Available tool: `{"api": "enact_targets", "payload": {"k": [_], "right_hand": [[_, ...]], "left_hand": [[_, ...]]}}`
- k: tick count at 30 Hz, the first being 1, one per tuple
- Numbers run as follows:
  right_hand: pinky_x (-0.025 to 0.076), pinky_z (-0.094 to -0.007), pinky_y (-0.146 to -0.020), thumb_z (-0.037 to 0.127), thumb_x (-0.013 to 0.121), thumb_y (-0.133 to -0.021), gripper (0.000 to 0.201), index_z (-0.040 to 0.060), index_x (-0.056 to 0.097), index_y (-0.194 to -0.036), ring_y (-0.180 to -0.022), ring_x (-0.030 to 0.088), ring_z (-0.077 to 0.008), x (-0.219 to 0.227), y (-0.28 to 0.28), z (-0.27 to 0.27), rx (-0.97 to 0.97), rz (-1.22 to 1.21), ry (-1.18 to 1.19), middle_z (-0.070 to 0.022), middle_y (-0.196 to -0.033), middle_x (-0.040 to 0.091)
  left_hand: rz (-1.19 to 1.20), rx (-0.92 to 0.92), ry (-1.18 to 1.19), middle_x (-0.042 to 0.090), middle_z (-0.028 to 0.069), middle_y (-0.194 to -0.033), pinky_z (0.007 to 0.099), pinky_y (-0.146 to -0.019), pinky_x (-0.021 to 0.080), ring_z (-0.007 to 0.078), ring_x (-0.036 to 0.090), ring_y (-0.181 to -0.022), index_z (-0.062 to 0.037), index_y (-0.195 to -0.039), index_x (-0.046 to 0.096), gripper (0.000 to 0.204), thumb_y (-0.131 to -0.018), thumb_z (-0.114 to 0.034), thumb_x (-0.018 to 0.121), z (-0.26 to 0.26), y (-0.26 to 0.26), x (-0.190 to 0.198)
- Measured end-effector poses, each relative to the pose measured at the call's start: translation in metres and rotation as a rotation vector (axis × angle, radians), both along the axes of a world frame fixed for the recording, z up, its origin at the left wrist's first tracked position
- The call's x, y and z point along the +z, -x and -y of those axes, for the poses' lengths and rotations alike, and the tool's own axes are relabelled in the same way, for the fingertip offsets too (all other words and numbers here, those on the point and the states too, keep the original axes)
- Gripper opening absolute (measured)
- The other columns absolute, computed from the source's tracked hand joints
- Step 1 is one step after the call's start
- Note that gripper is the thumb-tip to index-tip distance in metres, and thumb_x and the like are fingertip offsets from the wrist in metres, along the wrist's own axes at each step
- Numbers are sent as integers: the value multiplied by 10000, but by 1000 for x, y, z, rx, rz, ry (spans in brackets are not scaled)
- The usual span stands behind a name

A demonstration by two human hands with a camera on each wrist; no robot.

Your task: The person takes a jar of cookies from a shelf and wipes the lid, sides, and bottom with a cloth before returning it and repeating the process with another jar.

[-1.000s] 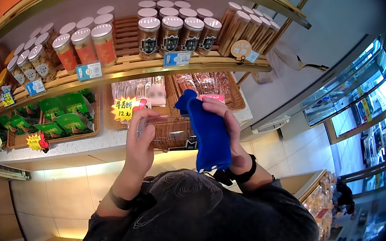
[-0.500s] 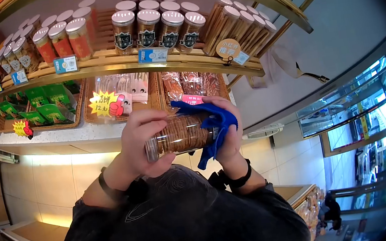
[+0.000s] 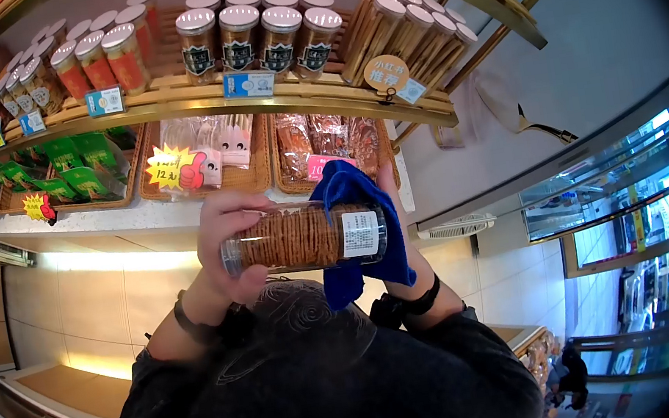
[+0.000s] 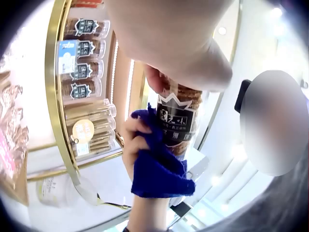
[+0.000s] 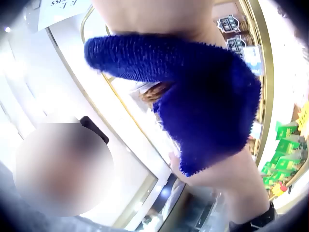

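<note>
A clear cylindrical jar of thin brown biscuits (image 3: 287, 239) lies sideways in front of the chest, its white printed label (image 3: 360, 233) towards the head camera. My left hand (image 3: 223, 246) grips its left end, thumb below and fingers above. A blue cloth (image 3: 345, 180) hangs around the right end, behind and below the label. My right hand (image 4: 133, 145) holds that cloth against the jar with bent fingers, seen in the left wrist view; from the head it is mostly hidden by the cloth. A black label (image 4: 176, 121) shows on the jar's far side.
Ahead, a gold-edged shelf (image 3: 166, 104) carries several lidded jars (image 3: 240, 38) and price cards (image 3: 249, 85). Below it, wicker trays (image 3: 265, 154) with packaged snacks stand on a white counter (image 3: 98, 233). A gold-handled tong or server (image 3: 541, 124) is at the right.
The blue cloth first covered the jar's right part, then bunched around that end, and now sits behind it. The jar has turned, bringing the white label into sight. The head view shifted right.
</note>
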State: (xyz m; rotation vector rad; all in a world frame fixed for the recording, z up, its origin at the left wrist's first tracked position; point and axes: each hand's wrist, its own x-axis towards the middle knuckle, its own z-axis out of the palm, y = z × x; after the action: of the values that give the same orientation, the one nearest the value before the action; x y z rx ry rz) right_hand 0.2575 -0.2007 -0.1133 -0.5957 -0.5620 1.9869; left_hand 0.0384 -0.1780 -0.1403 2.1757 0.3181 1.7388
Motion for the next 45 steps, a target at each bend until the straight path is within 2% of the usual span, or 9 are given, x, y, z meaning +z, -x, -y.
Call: {"api": "enact_targets", "payload": {"k": [2,9,10,13,18,29,35,38,45], "right_hand": [[426,-427,-974,753,188,-822,885,69,392,-1345,-1140,527,-272,-12,7,5,100,-378,-79,-135,-1270,514],[378,-429,-1008,458,337,-929,594,45,395,-1351,-1181,482,-276,-1,28,11,166,-328,-33,-138,-1312,483],[384,-378,-998,343,360,-927,527,33,386,-1352,-1175,479,-246,26,40,15,68,257,-59,-124,-1312,477],[363,-309,-972,176,584,-869,529,24,377,-1331,-1129,464,-185,20,59,14,-26,502,-720,-86,-1218,483],[440,-315,-860,188,707,-768,567,51,442,-1250,-1011,523,-185,44,67,6,190,684,-735,-97,-1132,514],[427,-252,-826,45,509,-850,430,43,429,-1273,-937,515,-93,37,110,15,112,270,-262,-31,-1044,547],[439,-237,-793,65,465,-854,469,52,392,-1317,-892,528,-89,29,101,7,166,414,-503,-21,-1006,557],[475,-240,-709,69,433,-839,542,64,342,-1373,-775,554,-108,32,104,4,44,212,-83,-28,-940,566],[484,-286,-834,8,463,-798,639,64,274,-1406,-975,560,-167,8,81,-5,262,153,-298,-88,-1157,518]], "left_hand": [[398,-155,486,495,203,-1054,393,-826,463,297,531,-954,-32,-1115,403,502,-830,-428,521,6,-10,-4],[743,-276,758,498,201,-1067,399,-913,407,284,511,-998,-8,-1111,400,487,-843,-413,433,9,14,-8],[742,-244,746,504,202,-1061,392,-902,404,276,499,-992,-11,-1107,408,487,-837,-415,439,10,19,-7],[606,-160,681,506,203,-1058,385,-896,402,276,499,-994,-11,-1102,415,490,-837,-422,443,10,43,-16],[501,-128,637,505,231,-1029,360,-868,401,261,499,-948,-13,-1073,427,505,-823,-444,505,18,72,-18],[385,123,307,502,227,-999,394,-829,437,289,521,-917,-12,-1077,424,510,-831,-455,485,25,102,9],[240,131,328,503,226,-1005,397,-835,437,285,514,-928,-10,-1067,429,504,-842,-460,462,20,104,9],[214,221,229,501,225,-1009,404,-842,440,280,513,-926,-8,-1064,434,496,-848,-454,454,17,100,4],[326,180,323,498,222,-1014,407,-845,444,278,512,-929,-10,-1076,424,496,-850,-447,494,14,84,8]]}}
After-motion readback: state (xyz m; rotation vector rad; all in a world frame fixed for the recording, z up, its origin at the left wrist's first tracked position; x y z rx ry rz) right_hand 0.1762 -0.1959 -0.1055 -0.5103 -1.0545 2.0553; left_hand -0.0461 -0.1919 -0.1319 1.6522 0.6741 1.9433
